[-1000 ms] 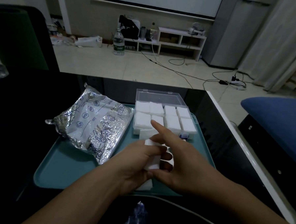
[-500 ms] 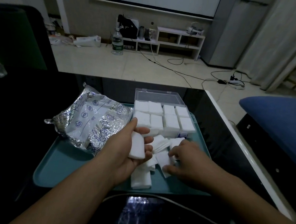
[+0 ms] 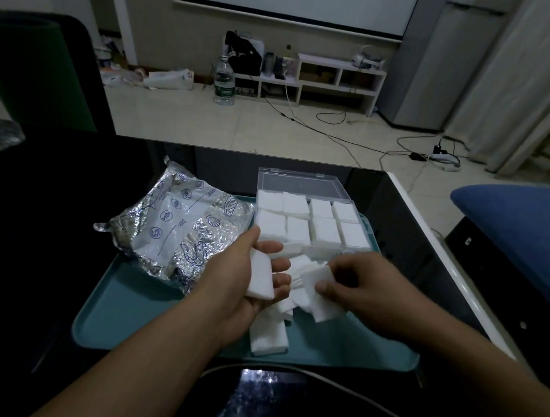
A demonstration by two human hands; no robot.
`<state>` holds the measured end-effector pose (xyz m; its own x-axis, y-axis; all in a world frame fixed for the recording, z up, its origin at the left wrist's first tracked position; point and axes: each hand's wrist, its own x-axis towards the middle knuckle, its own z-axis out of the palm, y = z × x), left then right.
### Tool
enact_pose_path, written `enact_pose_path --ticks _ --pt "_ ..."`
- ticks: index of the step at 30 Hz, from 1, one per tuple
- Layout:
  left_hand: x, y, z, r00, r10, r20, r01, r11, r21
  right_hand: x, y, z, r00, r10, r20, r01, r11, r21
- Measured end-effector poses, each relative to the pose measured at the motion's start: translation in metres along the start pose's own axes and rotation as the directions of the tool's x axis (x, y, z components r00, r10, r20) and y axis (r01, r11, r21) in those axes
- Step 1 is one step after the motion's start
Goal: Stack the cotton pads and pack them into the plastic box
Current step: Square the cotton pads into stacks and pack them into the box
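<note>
A clear plastic box [image 3: 303,186] with its lid open stands at the back of the teal tray [image 3: 153,323]; its compartments hold white cotton pads [image 3: 325,231]. My left hand [image 3: 241,280] grips a small stack of pads [image 3: 260,279] above the tray's middle. Just to the right, my right hand [image 3: 362,286] pinches a few loose pads [image 3: 321,295] lifted off a loose pile [image 3: 299,267]. Another short stack [image 3: 268,334] lies on the tray below my left hand.
A crumpled silver foil bag [image 3: 177,225] lies on the tray's left part. The tray sits on a dark glossy table with a white right edge [image 3: 448,271]. A white cable [image 3: 337,385] crosses the table near me. A blue cushion [image 3: 518,227] is at the right.
My hands have drawn apart. The left hand kept its stack and turned palm up; the right hand dropped to the loose pile and picked up a few pads.
</note>
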<state>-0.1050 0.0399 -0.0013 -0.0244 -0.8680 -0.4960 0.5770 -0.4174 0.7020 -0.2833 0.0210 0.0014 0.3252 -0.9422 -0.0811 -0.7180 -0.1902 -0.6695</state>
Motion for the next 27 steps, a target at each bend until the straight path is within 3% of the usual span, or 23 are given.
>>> enact_pose_path --ticks 3,7,9,13,16,18,20,23,27 --pt "0.001 -0.004 0.001 0.999 -0.02 0.045 0.02 1.0 -0.007 -0.01 -0.011 -0.009 0.999 0.032 -0.029 -0.015 0.876 0.482" --pt "-0.001 -0.009 0.007 0.985 -0.079 0.15 0.085 0.996 -0.036 -0.015 -0.03 0.006 0.987 -0.002 -0.159 0.103 0.771 0.628" --pt "-0.003 -0.011 0.01 0.979 -0.079 0.187 0.094 0.993 -0.071 -0.012 -0.035 0.016 0.979 0.016 -0.203 0.113 0.788 0.605" --pt "-0.005 -0.014 0.011 0.977 -0.079 0.198 0.096 0.992 -0.076 -0.001 -0.029 0.031 0.961 0.005 -0.278 0.108 0.915 0.388" --pt "-0.005 -0.013 0.01 0.984 -0.06 0.168 0.067 0.997 -0.042 0.002 -0.023 0.035 0.927 -0.119 -0.356 0.159 0.984 0.086" --pt "-0.005 -0.012 0.011 0.989 -0.053 0.139 0.06 0.997 -0.049 -0.001 -0.023 0.03 0.895 -0.237 -0.378 0.241 0.97 -0.037" --pt "-0.005 -0.012 0.01 0.992 -0.041 0.122 0.044 0.999 -0.026 -0.008 -0.024 0.023 0.893 -0.341 -0.292 0.333 0.94 -0.08" --pt "-0.005 -0.012 0.01 0.99 -0.044 0.131 0.045 0.999 -0.008 -0.018 -0.023 0.019 0.916 -0.397 -0.053 0.393 0.917 -0.072" --pt "-0.006 -0.014 0.011 0.983 -0.028 0.184 0.032 0.999 -0.018 -0.017 -0.021 0.028 0.935 -0.351 -0.044 0.351 0.936 -0.008"
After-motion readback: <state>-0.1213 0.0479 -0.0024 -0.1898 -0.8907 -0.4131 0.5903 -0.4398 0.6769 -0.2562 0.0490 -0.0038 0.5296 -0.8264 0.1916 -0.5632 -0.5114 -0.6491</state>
